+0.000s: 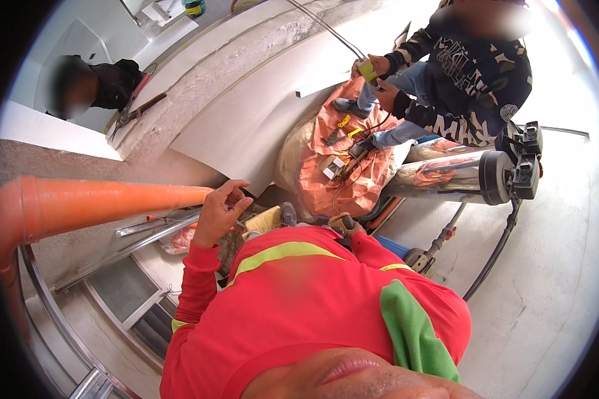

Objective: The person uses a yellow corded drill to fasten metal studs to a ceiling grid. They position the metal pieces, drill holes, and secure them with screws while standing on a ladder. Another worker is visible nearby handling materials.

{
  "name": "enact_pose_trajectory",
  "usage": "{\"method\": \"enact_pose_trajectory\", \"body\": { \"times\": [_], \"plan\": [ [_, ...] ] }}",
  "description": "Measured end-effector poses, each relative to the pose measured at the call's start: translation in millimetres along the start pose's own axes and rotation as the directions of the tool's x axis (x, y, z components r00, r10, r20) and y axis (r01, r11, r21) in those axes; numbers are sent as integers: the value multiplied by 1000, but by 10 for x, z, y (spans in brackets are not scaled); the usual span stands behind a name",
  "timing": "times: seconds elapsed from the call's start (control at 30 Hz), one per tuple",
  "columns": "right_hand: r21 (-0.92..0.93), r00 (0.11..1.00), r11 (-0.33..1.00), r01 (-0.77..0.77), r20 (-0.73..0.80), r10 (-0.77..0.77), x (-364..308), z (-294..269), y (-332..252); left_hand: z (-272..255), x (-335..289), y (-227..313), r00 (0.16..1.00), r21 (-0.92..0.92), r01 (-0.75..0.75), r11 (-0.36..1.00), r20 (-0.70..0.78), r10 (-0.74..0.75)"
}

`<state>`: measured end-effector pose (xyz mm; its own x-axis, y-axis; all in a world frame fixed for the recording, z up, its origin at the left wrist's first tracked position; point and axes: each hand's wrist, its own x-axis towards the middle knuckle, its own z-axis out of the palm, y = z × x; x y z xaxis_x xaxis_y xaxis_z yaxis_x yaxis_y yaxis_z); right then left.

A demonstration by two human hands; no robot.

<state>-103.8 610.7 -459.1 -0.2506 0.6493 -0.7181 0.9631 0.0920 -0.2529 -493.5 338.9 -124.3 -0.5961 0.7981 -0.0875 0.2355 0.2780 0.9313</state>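
My left hand (223, 209) is raised beside the end of a large orange pipe (113, 203). Its fingers are bent and apart, with nothing visible in them. My right hand (351, 229), low in front of my body, is closed around a dark, rounded object (348, 222) whose kind I cannot make out. Just beyond it lies an orange woven sack (319, 193) on a bulky heap. On the sack are a hammer (334, 137), a yellow-handled tool (344, 121), a small open box (333, 168) and a dark corded tool (361, 149).
A co-worker (472, 80) at the far right holds a yellow-green object (367, 69) in both hands. Silver cylinders with black caps (494, 177) stand to the right. Another person (106, 86) is behind the concrete ledge, where red-handled cutters (140, 110) lie. Metal profiles (140, 246) run along the left.
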Motion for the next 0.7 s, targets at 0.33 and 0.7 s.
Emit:
{"method": "enact_pose_trajectory", "body": {
  "times": [0.33, 0.7],
  "plan": [
    [-106, 955, 950, 294, -20, -297, 54, -150, -422, 73, -198, -39, 996, -37, 76, 996, -41, -78],
    [69, 844, 844, 531, 50, -535, 125, -390, -1454, 103, -347, -53, 990, -42, 98, 994, -101, -102]
  ]
}}
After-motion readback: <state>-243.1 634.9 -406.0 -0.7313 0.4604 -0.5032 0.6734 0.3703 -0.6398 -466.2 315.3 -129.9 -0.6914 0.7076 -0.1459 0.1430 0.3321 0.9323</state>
